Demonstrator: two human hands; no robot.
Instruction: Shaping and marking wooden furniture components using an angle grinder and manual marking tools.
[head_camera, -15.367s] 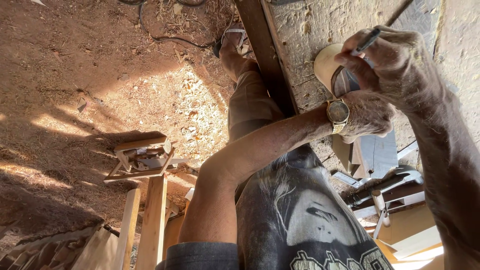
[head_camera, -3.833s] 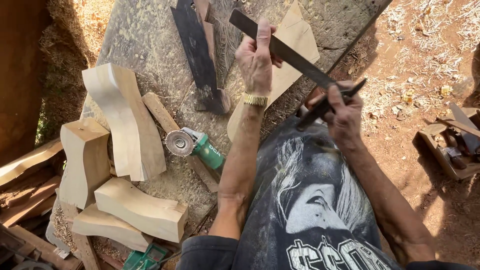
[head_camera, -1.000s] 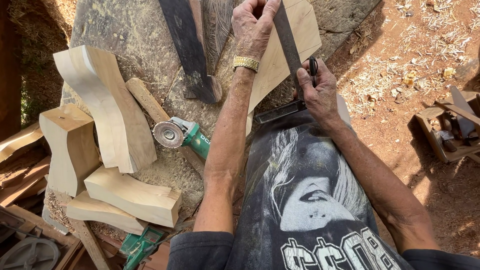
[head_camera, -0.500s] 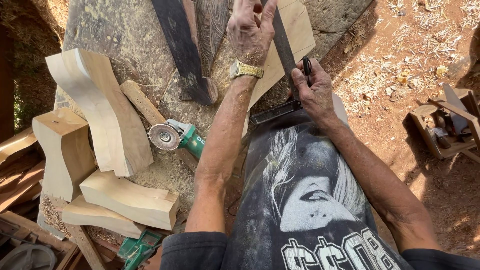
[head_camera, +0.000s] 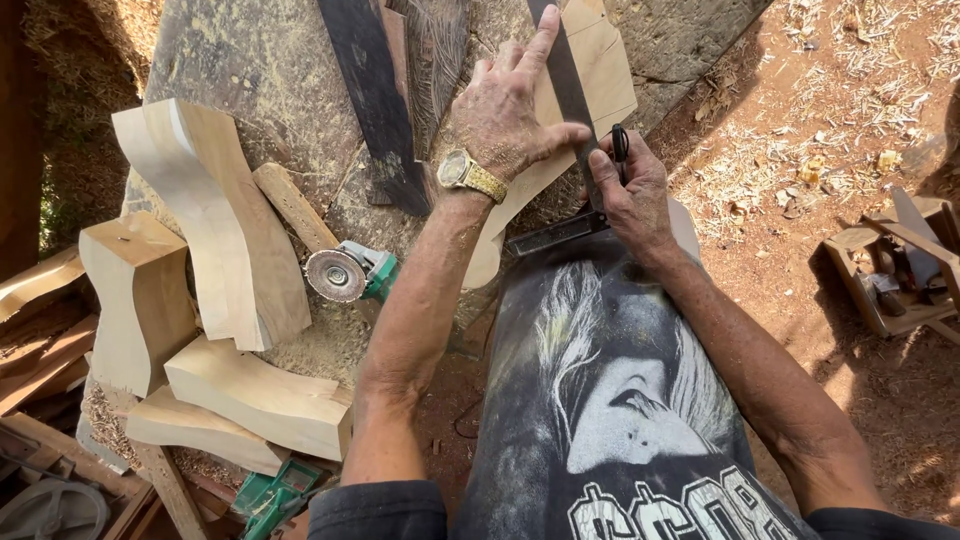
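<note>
My left hand, a gold watch on its wrist, lies flat with fingers spread on a dark metal square ruler. It presses the ruler onto a pale curved wooden board that rests on the stone workbench. My right hand pinches a black pen and holds its tip against the ruler's right edge on the board. The ruler's short arm sticks out toward my body under my right hand.
A green angle grinder lies left of my left forearm beside a wooden handle. Several curved pale wood blocks are stacked at the left. A dark plank lies on the bench. A wooden tool crate sits on the sawdust ground at the right.
Over the last second my left hand flattened and spread over the ruler. My right hand stayed at the ruler's edge with the pen. Before that I held the ruler in the air.
</note>
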